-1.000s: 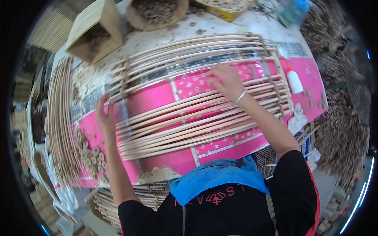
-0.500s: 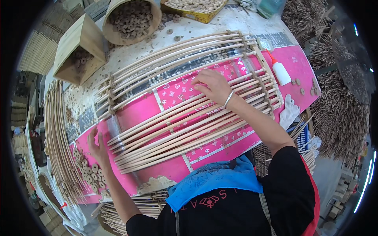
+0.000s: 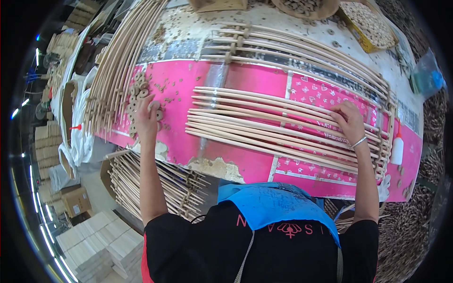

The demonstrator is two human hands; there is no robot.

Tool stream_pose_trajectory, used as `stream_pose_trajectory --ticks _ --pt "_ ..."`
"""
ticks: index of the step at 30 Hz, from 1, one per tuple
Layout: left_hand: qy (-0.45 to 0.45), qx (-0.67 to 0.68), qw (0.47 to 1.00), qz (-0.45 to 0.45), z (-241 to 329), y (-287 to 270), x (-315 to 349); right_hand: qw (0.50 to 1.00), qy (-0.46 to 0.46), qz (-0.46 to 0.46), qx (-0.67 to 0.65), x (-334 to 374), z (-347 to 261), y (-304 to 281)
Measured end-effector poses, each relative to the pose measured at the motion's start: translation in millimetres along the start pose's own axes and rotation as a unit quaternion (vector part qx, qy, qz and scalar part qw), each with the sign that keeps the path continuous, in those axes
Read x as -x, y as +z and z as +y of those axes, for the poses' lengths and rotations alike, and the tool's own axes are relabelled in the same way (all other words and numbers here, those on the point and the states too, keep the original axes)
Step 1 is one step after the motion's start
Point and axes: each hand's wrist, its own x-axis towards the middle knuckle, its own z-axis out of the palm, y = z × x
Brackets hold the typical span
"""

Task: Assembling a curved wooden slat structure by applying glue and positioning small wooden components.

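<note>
My left hand (image 3: 146, 120) is over a heap of round wooden rings (image 3: 140, 89) on the left of the pink tabletop; its fingers are bent and apart among the rings, nothing plainly held. My right hand (image 3: 350, 122), with a bracelet at the wrist, has its fingers curled down onto the long pale wooden rods (image 3: 264, 120), gripping at the upper rods. These rods lie side by side, their right ends running through rings at a wooden crosspiece (image 3: 390, 137). Their left ends are loose, without rings. Farther back, another group of rods (image 3: 302, 43) carries rings near both ends.
A bundle of rods (image 3: 120, 61) leans at the table's left end. A white glue bottle (image 3: 397, 150) with a red tip stands right. At the back are a round tub of rings (image 3: 325, 12) and a yellow tray (image 3: 363, 40) of small wooden pieces. Finished-looking racks (image 3: 151, 181) lie below the table edge.
The view has swung left. My left hand has moved from the rods' left ends onto the ring heap. My right hand has come down onto the rods nearer their right ends.
</note>
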Motion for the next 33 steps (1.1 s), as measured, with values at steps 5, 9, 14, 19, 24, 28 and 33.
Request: stream_pose_trajectory --ticks 5,9,14,19,24,28,33 --pt "-0.018 -0.058 0.998 0.012 6.1 -6.6 6.9 1.0 0.009 -0.02 -0.019 -0.1 11.0 4.8" --pt "-0.035 -0.083 0.994 0.054 -9.3 -11.8 15.6 0.998 -0.002 -0.002 -0.055 2.4 14.1 -0.2" --pt "-0.026 -0.105 0.994 -0.013 5.6 -11.4 17.1 0.992 0.024 0.013 -0.123 0.1 15.1 -3.9" --pt "-0.064 -0.113 0.991 -0.02 -8.8 2.3 6.1 0.991 0.027 0.018 -0.128 -4.5 6.2 -2.7" --pt "-0.105 -0.07 0.99 -0.057 -17.4 7.1 -5.4 0.994 0.001 0.004 -0.106 -5.4 -0.4 -3.1" --pt "-0.185 0.29 0.936 -0.068 17.5 16.5 -23.6 0.992 0.008 0.014 -0.127 -7.3 -3.5 1.1" --pt "-0.276 0.553 0.78 -0.098 45.9 40.9 -29.0 0.994 0.004 0.014 -0.108 -14.0 -12.8 2.6"
